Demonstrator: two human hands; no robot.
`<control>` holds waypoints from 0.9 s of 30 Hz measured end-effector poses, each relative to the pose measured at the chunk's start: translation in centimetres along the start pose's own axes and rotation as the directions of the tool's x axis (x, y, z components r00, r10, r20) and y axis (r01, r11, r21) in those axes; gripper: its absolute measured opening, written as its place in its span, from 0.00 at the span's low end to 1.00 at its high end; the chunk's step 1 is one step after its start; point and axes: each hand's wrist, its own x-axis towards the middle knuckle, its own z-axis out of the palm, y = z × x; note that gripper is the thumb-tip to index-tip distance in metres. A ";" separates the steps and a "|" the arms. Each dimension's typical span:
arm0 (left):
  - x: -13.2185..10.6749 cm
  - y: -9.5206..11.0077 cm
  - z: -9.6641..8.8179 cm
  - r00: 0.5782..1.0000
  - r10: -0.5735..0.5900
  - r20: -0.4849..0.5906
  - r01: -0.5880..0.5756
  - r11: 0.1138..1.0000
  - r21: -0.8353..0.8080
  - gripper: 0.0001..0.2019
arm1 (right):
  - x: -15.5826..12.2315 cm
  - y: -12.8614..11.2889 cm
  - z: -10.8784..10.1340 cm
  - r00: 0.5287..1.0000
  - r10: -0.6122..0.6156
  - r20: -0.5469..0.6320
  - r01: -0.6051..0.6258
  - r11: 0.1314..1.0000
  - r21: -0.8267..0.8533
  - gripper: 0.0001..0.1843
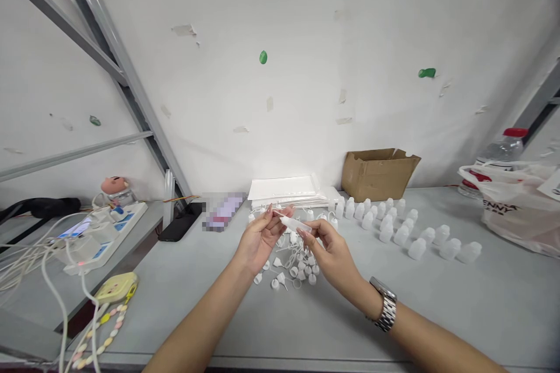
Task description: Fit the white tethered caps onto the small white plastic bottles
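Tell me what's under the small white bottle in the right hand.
Below the small white bottle, loose white caps lie on the gray table, some with thin spouts. The left hand and right hand cover parts of the pile; what they hide cannot be seen.

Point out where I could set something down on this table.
The table has bare room between the left forearm and beaded strap; between both forearms, nearer than the white caps; and between the right forearm, bottles and plastic bag. It's crowded around the caps and bottles.
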 end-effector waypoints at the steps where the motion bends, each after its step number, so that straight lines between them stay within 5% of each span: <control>1: 0.1 0.0 -0.1 1.000 0.008 -0.003 -0.008 1.000 0.011 0.06 | 0.0 0.0 0.0 1.000 0.001 -0.009 -0.001 1.000 0.007 0.11; 9: 0.8 0.2 -1.1 0.980 0.196 -0.032 -0.192 0.976 0.099 0.05 | 0.1 -0.1 -0.4 0.999 0.027 -0.029 -0.024 0.995 0.094 0.12; 16: 0.1 -0.1 -0.1 0.989 -0.105 -0.101 0.100 0.993 -0.059 0.06 | -0.1 0.0 -0.1 0.999 -0.028 -0.036 0.030 0.998 0.049 0.11; 27: -0.2 -0.2 0.1 0.984 -0.115 -0.139 0.103 0.990 -0.096 0.05 | -0.2 -0.1 -0.2 0.997 -0.068 -0.049 0.065 0.997 -0.049 0.10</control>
